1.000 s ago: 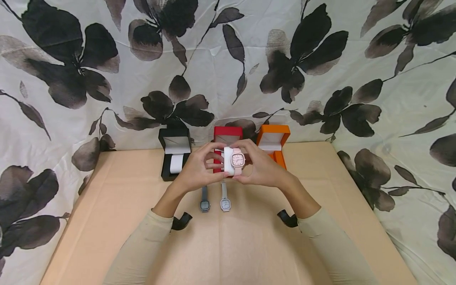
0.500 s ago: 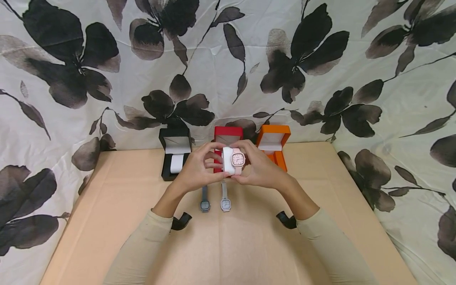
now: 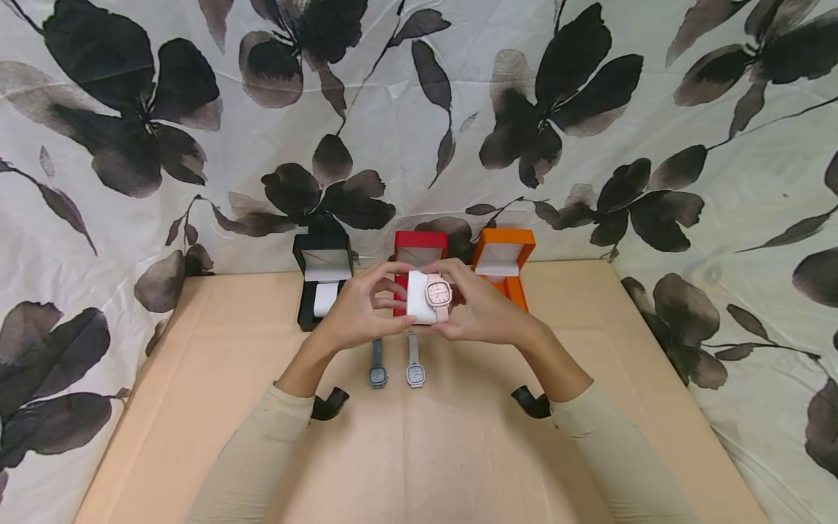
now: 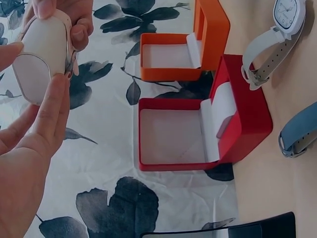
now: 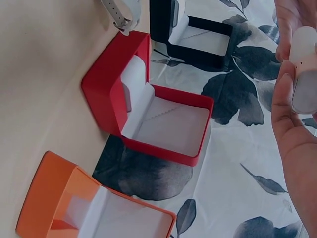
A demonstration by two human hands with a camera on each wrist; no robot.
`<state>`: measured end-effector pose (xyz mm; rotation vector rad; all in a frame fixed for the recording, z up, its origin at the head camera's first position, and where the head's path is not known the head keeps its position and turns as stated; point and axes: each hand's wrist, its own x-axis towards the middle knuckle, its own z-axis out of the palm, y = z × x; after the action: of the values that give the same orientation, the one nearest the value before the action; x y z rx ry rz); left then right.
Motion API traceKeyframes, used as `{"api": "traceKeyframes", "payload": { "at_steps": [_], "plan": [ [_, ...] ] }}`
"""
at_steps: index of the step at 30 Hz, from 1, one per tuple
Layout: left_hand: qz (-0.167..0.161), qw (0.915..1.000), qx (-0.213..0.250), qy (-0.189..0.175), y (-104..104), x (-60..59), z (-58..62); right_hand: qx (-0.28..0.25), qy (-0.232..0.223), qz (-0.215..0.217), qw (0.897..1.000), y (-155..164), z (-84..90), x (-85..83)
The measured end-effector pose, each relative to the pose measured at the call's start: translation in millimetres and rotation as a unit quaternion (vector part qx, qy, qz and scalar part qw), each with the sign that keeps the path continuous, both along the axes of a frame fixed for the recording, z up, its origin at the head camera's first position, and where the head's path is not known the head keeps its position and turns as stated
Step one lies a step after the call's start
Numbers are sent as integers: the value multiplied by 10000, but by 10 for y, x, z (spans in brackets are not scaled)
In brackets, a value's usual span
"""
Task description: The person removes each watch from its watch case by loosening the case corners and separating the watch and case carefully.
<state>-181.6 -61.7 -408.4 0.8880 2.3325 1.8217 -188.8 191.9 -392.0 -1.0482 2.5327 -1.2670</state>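
Pink watch (image 3: 437, 295) on white cushion (image 3: 419, 307) | between both hands | left hand (image 3: 358, 309), right hand (image 3: 483, 309) pinch it

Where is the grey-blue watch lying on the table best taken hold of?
Probably by the strap of the grey-blue watch, pinched across its width from above: it lies flat, strap pointing away from the person, and the white watch close beside leaves little side room.

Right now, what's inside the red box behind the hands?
The red box stands open and holds no cushion or watch: only white lining shows, in both wrist views. Its white cushion, with the pink watch on it, is held by left hand and right hand.
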Motion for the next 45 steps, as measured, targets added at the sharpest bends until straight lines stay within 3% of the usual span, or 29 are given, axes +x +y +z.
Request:
{"api": "traceKeyframes", "payload": {
  "at_steps": [7, 15, 45],
  "plan": [
    [41, 9999, 65, -85, -12, 2, -1, -321, -195, -15, 9993, 46, -5, -5],
    [148, 9997, 122, -132, -12, 6, -9, -494, -15, -81, 9987, 52, -32, -13],
    [312, 9992, 215, -125, -116, -62, -53, -614, 309, -173, 9975, 100, -1, -99]
  ]
}}
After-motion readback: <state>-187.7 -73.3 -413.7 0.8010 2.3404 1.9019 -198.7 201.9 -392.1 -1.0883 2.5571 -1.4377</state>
